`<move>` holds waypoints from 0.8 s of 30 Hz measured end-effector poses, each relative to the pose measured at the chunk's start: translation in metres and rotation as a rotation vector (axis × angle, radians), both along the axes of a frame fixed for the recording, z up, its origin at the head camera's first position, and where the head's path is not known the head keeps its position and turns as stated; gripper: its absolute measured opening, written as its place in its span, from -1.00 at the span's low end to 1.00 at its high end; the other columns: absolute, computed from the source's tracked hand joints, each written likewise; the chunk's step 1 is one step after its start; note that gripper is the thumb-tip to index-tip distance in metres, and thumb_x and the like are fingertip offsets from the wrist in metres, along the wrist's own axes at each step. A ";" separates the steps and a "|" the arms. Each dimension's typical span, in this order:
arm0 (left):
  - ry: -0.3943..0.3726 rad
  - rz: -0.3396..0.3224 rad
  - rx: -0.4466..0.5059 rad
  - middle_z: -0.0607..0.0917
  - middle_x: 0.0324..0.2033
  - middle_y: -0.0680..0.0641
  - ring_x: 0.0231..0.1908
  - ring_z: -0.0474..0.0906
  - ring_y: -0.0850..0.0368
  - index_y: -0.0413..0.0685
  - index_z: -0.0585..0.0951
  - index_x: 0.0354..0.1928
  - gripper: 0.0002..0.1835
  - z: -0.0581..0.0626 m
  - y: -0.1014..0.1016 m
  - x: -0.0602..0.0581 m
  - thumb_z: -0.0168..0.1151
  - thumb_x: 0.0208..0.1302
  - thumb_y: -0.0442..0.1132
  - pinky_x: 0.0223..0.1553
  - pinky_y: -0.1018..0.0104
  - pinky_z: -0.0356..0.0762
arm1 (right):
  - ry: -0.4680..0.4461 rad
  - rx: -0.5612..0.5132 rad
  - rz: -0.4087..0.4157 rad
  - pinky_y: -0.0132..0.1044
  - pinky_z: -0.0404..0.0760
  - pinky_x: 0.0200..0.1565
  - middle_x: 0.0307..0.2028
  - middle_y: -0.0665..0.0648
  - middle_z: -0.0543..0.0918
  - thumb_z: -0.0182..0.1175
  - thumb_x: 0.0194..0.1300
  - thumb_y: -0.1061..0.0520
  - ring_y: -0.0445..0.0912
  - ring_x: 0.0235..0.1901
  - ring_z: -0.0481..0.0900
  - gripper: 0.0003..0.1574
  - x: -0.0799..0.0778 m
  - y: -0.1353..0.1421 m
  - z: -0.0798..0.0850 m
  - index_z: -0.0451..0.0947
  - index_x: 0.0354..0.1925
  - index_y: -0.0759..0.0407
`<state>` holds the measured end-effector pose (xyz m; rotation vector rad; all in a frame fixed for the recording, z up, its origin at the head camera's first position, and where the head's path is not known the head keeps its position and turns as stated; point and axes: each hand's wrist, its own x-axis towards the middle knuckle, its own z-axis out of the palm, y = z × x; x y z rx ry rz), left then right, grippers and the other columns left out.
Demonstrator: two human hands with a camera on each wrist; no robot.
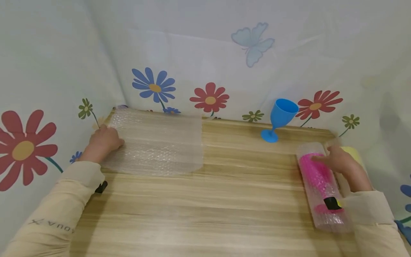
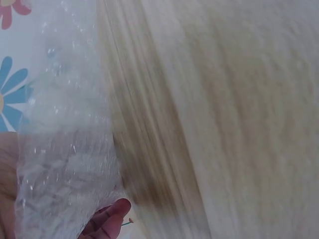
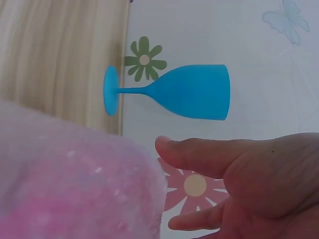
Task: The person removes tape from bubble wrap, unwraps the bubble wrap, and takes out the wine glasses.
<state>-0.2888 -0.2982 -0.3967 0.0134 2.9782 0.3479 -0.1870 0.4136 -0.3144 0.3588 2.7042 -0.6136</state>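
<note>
In the head view, a clear bubble wrap sheet (image 1: 160, 146) is spread over the left back of the table. My left hand (image 1: 104, 139) grips its left edge, and in the left wrist view the bubble wrap (image 2: 65, 149) passes between thumb and fingertips (image 2: 114, 214). A pink goblet rolled in bubble wrap (image 1: 318, 182) is at the table's right. Beside its upper end is my right hand (image 1: 345, 164), with thumb and fingers apart in the right wrist view. There the pink bundle (image 3: 89, 184) is close to the thumb. A blue goblet (image 1: 279, 117) stands upright at the back.
A pale yellow object (image 1: 353, 155) shows partly behind the right hand. White cloth walls (image 1: 179, 46) printed with flowers and a butterfly enclose the back and sides of the wood-grain table (image 1: 192, 214). A bit of blue cloth (image 1: 402, 230) lies at the right edge.
</note>
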 end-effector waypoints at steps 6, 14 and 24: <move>-0.025 0.013 -0.024 0.29 0.04 -0.74 0.13 0.23 -0.73 -0.73 0.48 -0.02 -0.26 -0.001 0.000 0.002 0.08 0.48 0.07 0.17 -0.57 0.18 | -0.070 0.004 0.021 0.23 0.60 0.03 0.12 0.70 0.29 0.26 0.37 -0.34 0.42 0.02 0.39 0.39 0.008 0.004 -0.007 -0.15 0.40 0.76; -0.001 0.033 -0.034 0.29 0.05 -0.72 0.12 0.22 -0.73 -0.72 0.48 0.02 -0.17 -0.003 -0.002 0.004 0.11 0.49 0.19 0.12 -0.57 0.16 | -0.071 -0.028 0.038 0.07 0.65 -0.07 0.05 0.62 0.35 0.26 0.39 -0.31 0.33 -0.04 0.43 0.34 0.011 0.005 -0.009 -0.14 0.35 0.77; 0.017 0.046 -0.023 0.29 0.08 -0.73 0.14 0.15 -0.72 -0.67 0.53 -0.09 -0.22 -0.004 -0.001 0.002 0.12 0.47 0.17 0.14 -0.59 0.08 | -0.013 -0.084 0.057 -0.02 0.61 -0.13 0.03 0.56 0.36 0.28 0.37 -0.32 0.27 -0.06 0.43 0.34 0.016 -0.006 -0.014 -0.12 0.39 0.74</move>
